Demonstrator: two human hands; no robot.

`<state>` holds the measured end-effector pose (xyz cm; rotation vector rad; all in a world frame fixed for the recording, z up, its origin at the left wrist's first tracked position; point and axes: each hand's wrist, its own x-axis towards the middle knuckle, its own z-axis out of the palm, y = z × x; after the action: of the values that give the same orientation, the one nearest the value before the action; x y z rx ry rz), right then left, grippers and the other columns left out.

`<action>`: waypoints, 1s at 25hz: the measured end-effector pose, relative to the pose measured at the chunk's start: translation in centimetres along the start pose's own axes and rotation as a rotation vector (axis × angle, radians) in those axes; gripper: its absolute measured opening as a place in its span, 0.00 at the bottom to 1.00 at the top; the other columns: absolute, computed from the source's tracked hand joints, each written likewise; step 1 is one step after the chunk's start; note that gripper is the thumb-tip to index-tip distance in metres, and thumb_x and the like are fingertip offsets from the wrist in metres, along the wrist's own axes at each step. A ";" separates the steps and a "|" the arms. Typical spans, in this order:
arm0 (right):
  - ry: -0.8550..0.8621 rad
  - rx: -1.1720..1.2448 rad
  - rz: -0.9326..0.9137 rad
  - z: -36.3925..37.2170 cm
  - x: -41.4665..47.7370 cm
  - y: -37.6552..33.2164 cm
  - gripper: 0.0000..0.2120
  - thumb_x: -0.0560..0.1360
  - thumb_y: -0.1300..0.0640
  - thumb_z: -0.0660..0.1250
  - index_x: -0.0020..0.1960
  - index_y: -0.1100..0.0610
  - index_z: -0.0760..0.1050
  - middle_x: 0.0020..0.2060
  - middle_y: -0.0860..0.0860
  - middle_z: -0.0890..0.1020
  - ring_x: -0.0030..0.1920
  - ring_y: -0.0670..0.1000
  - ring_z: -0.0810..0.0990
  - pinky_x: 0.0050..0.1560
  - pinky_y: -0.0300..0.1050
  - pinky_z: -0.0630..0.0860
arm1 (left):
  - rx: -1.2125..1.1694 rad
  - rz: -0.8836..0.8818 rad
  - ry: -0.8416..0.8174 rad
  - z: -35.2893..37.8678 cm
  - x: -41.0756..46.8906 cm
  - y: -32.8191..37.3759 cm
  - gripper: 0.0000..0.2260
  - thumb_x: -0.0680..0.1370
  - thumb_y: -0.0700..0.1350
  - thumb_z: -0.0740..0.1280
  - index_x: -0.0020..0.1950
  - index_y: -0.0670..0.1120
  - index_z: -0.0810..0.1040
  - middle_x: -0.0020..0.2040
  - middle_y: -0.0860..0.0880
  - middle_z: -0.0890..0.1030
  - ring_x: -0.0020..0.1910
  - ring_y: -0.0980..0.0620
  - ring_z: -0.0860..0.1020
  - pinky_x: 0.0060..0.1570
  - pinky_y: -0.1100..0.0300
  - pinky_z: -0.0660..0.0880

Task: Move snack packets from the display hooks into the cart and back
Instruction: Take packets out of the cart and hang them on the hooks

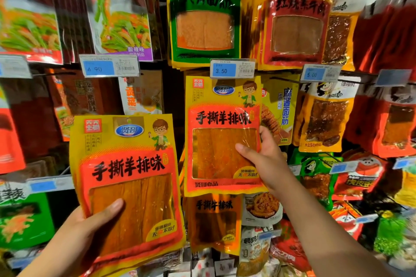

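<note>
Two packets in play here! The left hand [90,225] grips the left packet [128,182] by its lower corner, thumb across the clear window, and that one hangs on nothing: the hole at its top is bare. The right hand [261,155] pinches the right packet [222,137] at its edge, thumb on the front, fingers curled behind, up against the display. Its top sits tucked just behind the 3.50 tag [231,69], so I can't tell whether it's threaded on the hook or only held there.

How far along? Hard to call. The cart isn't in sight, so nothing shows what has gone in or come out. My read: one packet is clear of the rack, one is right at its hook, and either way the trip to the cart or back onto the hook is not finished.

It's crowded around that spot. The tag hides the hook's tip, a yellow packet [279,110] crowds in on the right, and a darker packet [213,220] hangs directly beneath.
</note>
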<state>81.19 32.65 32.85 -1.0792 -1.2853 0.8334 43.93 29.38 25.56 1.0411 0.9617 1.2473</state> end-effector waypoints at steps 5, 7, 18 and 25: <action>-0.009 -0.024 -0.075 0.1 -1.0 -0.5 0.22 0.70 0.47 0.76 0.61 0.35 0.73 0.59 0.44 0.83 0.61 0.49 0.82 0.62 0.63 0.79 | 0.010 -0.022 0.032 0.3 -0.4 0.6 0.15 0.71 0.40 0.71 0.58 0.47 0.86 0.58 0.38 0.86 0.54 0.35 0.85 0.57 0.40 0.77; -0.014 -0.026 -0.079 -0.1 -1.3 -0.1 0.25 0.67 0.42 0.76 0.62 0.34 0.72 0.61 0.43 0.82 0.64 0.50 0.80 0.64 0.64 0.77 | 0.006 -0.014 0.008 0.2 -0.4 0.6 0.16 0.72 0.40 0.72 0.58 0.48 0.86 0.58 0.38 0.86 0.55 0.35 0.85 0.57 0.41 0.77; -0.038 -0.068 -0.154 -0.3 1.3 1.9 0.31 0.71 0.45 0.74 0.71 0.44 0.67 0.65 0.41 0.79 0.68 0.45 0.76 0.70 0.59 0.72 | 0.108 -0.059 0.109 -9.5 3.8 -8.1 0.29 0.77 0.53 0.77 0.75 0.52 0.72 0.70 0.42 0.79 0.67 0.39 0.80 0.64 0.36 0.75; -0.052 -0.036 -0.183 -0.5 2.7 2.4 0.26 0.75 0.53 0.74 0.70 0.48 0.69 0.60 0.38 0.81 0.62 0.41 0.79 0.64 0.48 0.75 | 0.039 0.029 -0.036 -3.0 3.3 -3.5 0.31 0.72 0.53 0.81 0.72 0.51 0.76 0.66 0.41 0.82 0.64 0.36 0.81 0.58 0.39 0.80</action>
<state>82.29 35.83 31.49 -0.9568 -1.4239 0.7065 42.23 32.79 21.43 1.1084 0.9500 1.2340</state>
